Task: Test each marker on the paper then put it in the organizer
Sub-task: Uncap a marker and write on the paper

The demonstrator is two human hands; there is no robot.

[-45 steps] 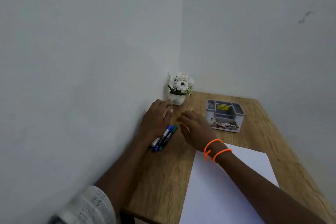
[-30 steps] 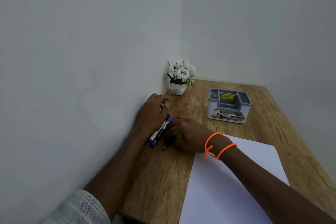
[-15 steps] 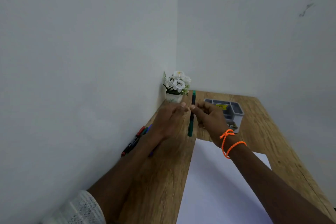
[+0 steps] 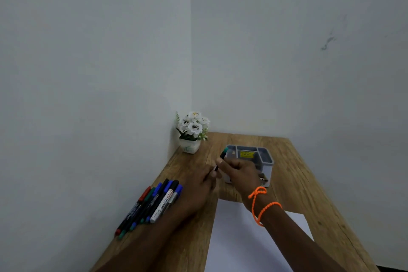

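A green marker (image 4: 222, 157) is held up above the wooden table, in front of the grey organizer (image 4: 265, 154). My right hand (image 4: 239, 169), with orange cords on the wrist, grips its upper part, green end pointing up. My left hand (image 4: 202, 180) pinches its lower end. Several more markers (image 4: 152, 205), red, green, blue and black, lie side by side near the left wall. A white sheet of paper (image 4: 247, 240) lies on the table in front of me, partly under my right forearm.
A small white pot of white flowers (image 4: 192, 130) stands in the back corner. White walls close off the table (image 4: 293, 183) on the left and at the back. The table's right edge runs diagonally toward me.
My right hand took the green marker from the pile and lifted it; both hands now hold it in front of the organizer. The remaining markers lie uncovered by the wall.
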